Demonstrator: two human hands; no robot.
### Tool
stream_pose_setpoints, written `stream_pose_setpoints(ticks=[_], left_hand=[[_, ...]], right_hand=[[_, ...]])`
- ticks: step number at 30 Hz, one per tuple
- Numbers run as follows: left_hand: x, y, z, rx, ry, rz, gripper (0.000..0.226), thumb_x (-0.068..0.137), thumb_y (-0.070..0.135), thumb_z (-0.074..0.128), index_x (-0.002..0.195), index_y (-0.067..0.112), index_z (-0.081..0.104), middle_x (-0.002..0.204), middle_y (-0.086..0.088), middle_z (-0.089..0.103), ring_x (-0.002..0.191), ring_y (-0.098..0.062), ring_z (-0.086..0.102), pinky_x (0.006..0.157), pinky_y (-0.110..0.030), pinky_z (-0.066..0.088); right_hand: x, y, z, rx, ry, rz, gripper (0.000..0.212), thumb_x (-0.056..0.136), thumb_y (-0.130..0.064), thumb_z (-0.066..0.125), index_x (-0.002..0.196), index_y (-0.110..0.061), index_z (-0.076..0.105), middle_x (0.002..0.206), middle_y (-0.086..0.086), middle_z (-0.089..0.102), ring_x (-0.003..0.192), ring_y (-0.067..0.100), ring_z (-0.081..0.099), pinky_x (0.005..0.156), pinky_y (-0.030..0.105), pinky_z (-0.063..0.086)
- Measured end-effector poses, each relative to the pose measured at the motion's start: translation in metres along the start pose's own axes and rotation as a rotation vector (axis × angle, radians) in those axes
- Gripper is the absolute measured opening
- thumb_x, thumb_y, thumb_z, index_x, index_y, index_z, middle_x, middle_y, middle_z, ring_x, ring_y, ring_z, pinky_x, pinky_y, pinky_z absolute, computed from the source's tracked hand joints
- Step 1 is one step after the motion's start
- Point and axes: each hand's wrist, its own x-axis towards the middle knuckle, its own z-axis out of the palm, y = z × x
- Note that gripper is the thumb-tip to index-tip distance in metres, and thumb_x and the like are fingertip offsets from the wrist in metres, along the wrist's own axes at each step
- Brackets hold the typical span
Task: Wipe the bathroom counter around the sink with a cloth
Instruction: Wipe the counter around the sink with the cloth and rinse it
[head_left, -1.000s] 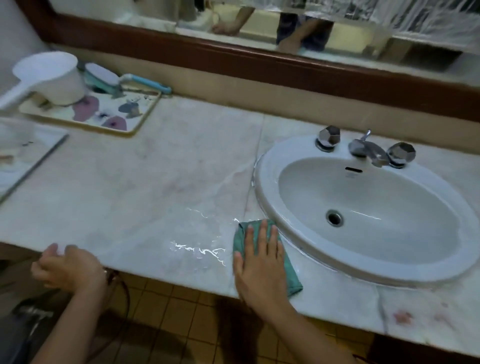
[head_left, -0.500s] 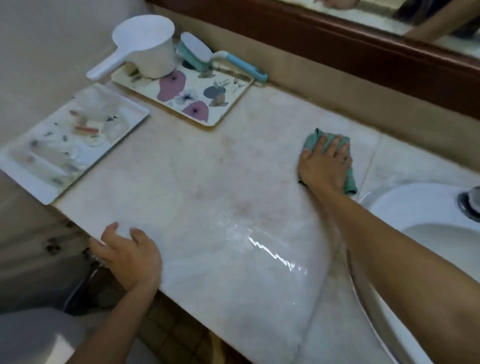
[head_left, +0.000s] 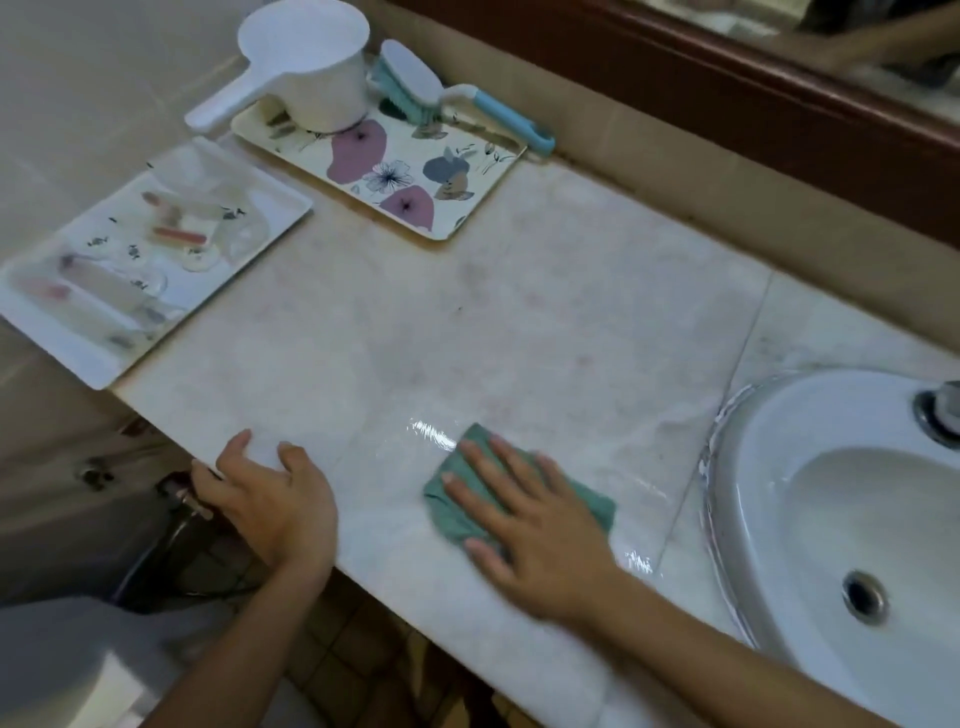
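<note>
Your right hand (head_left: 524, 525) is pressing the cloth (head_left: 449, 519) flat-fingered, lower centre, for even contact; your relaxed left hand (head_left: 275, 499) is bracing on the counter (head_left: 519, 338).

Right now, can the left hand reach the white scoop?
Probably yes, with a stretch: the left hand holds nothing, and only bare counter and a low tray lie between it and the scoop.

I have only the one head view, looking steeply down from close above the desk (head_left: 519, 322), with the sink (head_left: 737, 467) cut off at right
</note>
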Motion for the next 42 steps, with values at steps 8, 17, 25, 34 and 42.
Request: stream_pose_setpoints(ticks=[8, 17, 25, 34, 42], left_hand=[[-0.006, 0.011, -0.003, -0.023, 0.013, -0.033, 0.048, 0.094, 0.025, 0.055, 0.138, 0.009, 0.040, 0.156, -0.015, 0.015, 0.130, -0.035, 0.037, 0.099, -0.037, 0.038], [-0.008, 0.013, -0.009, -0.056, -0.013, -0.029, 0.047, 0.095, 0.022, 0.054, 0.139, 0.011, 0.041, 0.157, -0.014, 0.014, 0.130, -0.031, 0.036, 0.101, -0.030, 0.031], [0.048, -0.002, -0.028, -0.269, 0.000, -0.257, 0.055, 0.090, 0.030, 0.052, 0.141, 0.020, 0.034, 0.148, -0.006, 0.029, 0.117, -0.027, 0.049, 0.092, -0.036, 0.045], [0.071, 0.006, -0.011, -0.075, 0.068, -0.249, 0.056, 0.096, 0.037, 0.039, 0.143, 0.015, 0.017, 0.123, -0.020, 0.057, 0.092, -0.041, 0.058, 0.074, -0.042, 0.040], [0.078, -0.002, -0.007, 0.013, 0.091, -0.181, 0.050, 0.101, 0.039, 0.032, 0.141, 0.011, 0.021, 0.115, -0.023, 0.064, 0.086, -0.045, 0.063, 0.072, -0.043, 0.047]], right_hand=[[0.101, 0.103, -0.032, -0.027, 0.100, 0.624, 0.061, 0.097, -0.048, 0.013, 0.153, -0.025, 0.010, 0.162, 0.006, 0.003, 0.148, 0.027, 0.001, 0.116, 0.051, 0.010], [0.162, -0.051, -0.010, 0.029, 0.012, 0.229, 0.060, 0.100, -0.046, 0.019, 0.154, -0.023, 0.005, 0.162, 0.007, -0.003, 0.148, 0.028, -0.007, 0.118, 0.050, 0.003], [0.017, 0.019, -0.012, -0.099, -0.097, -0.235, 0.057, 0.099, -0.052, 0.023, 0.152, -0.035, 0.015, 0.162, -0.004, 0.007, 0.149, 0.019, 0.006, 0.113, 0.040, 0.017], [0.203, 0.047, -0.032, -0.026, 0.096, 0.554, 0.062, 0.098, -0.046, 0.015, 0.154, -0.020, 0.006, 0.162, 0.010, 0.000, 0.148, 0.030, -0.002, 0.117, 0.050, 0.008], [0.203, -0.099, -0.006, 0.050, 0.052, 0.239, 0.061, 0.101, -0.046, 0.015, 0.154, -0.021, 0.000, 0.161, 0.008, -0.007, 0.147, 0.028, -0.012, 0.119, 0.048, 0.000]])
